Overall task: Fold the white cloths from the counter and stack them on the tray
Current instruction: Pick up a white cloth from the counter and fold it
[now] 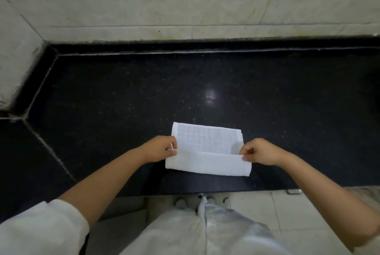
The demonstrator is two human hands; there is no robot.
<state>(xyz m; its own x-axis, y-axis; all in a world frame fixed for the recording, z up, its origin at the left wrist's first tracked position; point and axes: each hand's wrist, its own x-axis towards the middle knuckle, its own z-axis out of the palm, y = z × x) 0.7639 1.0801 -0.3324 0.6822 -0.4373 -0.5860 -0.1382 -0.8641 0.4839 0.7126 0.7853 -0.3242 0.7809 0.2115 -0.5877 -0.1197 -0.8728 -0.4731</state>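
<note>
From the head view, you have one white cloth (206, 147) lying flat on the black tabletop (123, 94), just below the centre of the frame and close to the front edge. Your left hand (162, 148) pinches the cloth's left end and your right hand (258, 151) pinches the right end — both closed on the turned-up near flap, which lies over the lower part of the cloth with a crease along the bottom. The upper part, with its waffle weave, is uncovered.

You look to be partway through a fold: the near portion is doubled over, the far portion is not. The next move likely calls for carrying that flap up toward the far edge, keeping both ends level so the corners meet, then pressing it flat.

No tray shows anywhere in this frame — nor any other cloths or a stack — so you cannot tell from here how many are done or where this one will go. Only tiled wall (185, 3) fills the top of the frame.
</note>
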